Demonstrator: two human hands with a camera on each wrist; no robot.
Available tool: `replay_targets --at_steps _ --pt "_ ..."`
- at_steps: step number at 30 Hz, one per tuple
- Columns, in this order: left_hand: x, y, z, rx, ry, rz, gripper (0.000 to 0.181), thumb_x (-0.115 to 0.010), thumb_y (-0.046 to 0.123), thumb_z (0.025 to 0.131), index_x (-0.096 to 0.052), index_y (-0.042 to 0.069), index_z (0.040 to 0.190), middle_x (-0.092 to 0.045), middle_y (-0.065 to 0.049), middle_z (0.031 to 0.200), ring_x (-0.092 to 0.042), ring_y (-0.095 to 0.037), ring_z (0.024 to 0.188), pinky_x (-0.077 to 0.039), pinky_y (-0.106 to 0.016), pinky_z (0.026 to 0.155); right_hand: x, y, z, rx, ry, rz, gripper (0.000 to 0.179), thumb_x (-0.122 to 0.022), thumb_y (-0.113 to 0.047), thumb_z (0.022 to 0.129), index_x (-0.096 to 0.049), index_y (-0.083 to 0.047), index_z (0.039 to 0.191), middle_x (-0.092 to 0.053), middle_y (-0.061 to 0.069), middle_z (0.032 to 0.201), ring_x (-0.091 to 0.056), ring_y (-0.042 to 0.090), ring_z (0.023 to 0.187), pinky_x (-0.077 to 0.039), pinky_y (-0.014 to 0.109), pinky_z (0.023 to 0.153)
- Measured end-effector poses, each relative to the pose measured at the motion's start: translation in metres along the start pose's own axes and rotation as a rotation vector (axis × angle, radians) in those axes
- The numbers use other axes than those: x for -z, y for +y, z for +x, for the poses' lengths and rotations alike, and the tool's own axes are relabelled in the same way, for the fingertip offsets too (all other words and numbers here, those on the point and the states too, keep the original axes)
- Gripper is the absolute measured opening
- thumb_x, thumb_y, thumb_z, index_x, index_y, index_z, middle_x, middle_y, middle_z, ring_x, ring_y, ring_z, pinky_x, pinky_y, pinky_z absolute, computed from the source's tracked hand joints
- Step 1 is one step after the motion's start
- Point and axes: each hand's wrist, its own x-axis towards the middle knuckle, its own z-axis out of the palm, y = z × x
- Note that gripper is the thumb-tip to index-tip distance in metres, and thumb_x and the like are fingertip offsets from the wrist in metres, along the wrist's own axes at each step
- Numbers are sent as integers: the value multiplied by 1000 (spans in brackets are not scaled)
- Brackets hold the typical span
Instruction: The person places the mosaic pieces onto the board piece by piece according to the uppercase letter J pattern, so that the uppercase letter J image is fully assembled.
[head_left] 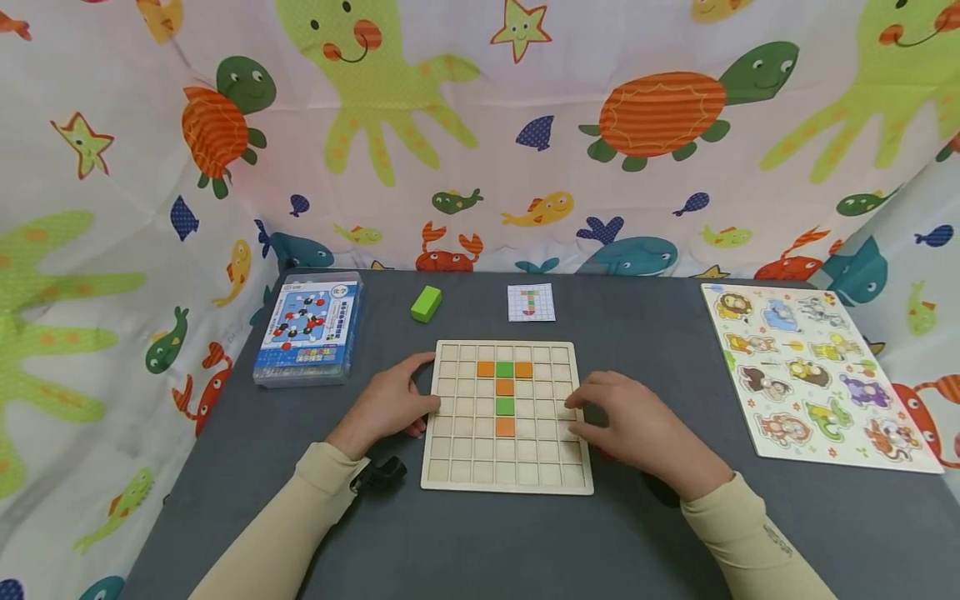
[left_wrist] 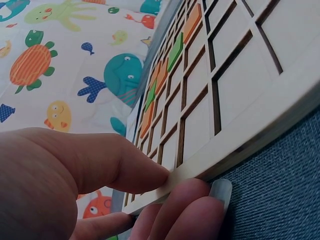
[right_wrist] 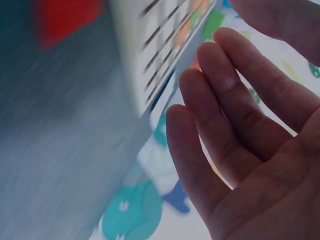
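The wooden grid board (head_left: 528, 428), on the dark table (head_left: 495, 550), is being pinched at its left edge by the left hand (head_left: 390, 404); orange and green tiles (head_left: 505, 387) are being carried in its cells. Its right edge is being partly covered by the right hand (head_left: 633, 421), whose loosely extended fingers are holding nothing. Behind, a green block (head_left: 426, 304) and a pattern card (head_left: 531, 302) are being seen

The place looked like a children's play corner: a white fabric curtain printed with cartoon sea animals (head_left: 480, 158) backed a dark grey tabletop (head_left: 637, 333), which held a pale wooden gridded board (head_left: 528, 451) and a white rectangular animal-picture puzzle board (head_left: 819, 382).
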Motion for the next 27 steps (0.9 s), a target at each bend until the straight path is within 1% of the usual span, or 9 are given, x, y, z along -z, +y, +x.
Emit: replay_targets --at_steps 3,7,12,16,20,24,27 --pt "0 -1 0 -1 1 5 81 -79 22 93 -42 27 166 -71 -11 77 -73 -25 61 -63 -37 59 7 16 -21 -19 10 -33 22 -89 -22 89 -81 -18 108 -73 -4 108 -69 21 104 -61 47 92" --pt "-1 -2 0 13 0 17 81 -78 23 94 -42 27 166 -71 -11 76 -73 -24 60 -63 -36 59 14 37 -48 -25 18 -80 23 -91 -20 87 -80 -22 107 -72 -7 107 -69 20 106 -61 49 92" --pt "-1 -3 0 18 3 20 81 -78 23 94 -42 27 166 -71 -11 77 -73 -24 60 -63 -36 59 18 58 -73 -55 4 -104 26 -92 -18 84 -80 -25 106 -71 -9 107 -69 18 103 -62 48 89" --pt "0 -2 -1 28 5 16 81 -78 24 94 -42 28 166 -71 -12 78 -73 -25 60 -63 -37 59 18 71 -88 -63 -11 -113 28 -93 -15 83 -80 -26 106 -71 -10 107 -69 17 102 -62 45 87" --pt "-1 -1 0 28 2 13 80 -78 23 94 -42 29 166 -71 -12 79 -73 -25 61 -63 -37 59 17 81 -100 -54 -9 -128 32 -94 -12 80 -79 -25 106 -70 -12 106 -69 15 99 -62 40 83" --pt "-2 -1 1 24 2 18 80 -77 24 94 -42 29 165 -71 -11 79 -73 -25 61 -63 -37 59 14 86 -110 -61 -7 -118 36 -96 -13 77 -79 -27 107 -68 -15 106 -67 11 97 -61 36 82" --pt "-2 0 2 24 4 18 80 -78 24 94 -42 29 165 -71 -11 79 -73 -25 61 -63 -37 59 11 86 -113 -68 -7 -101 37 -97 -17 78 -79 -30 107 -67 -17 107 -66 10 99 -61 36 83"
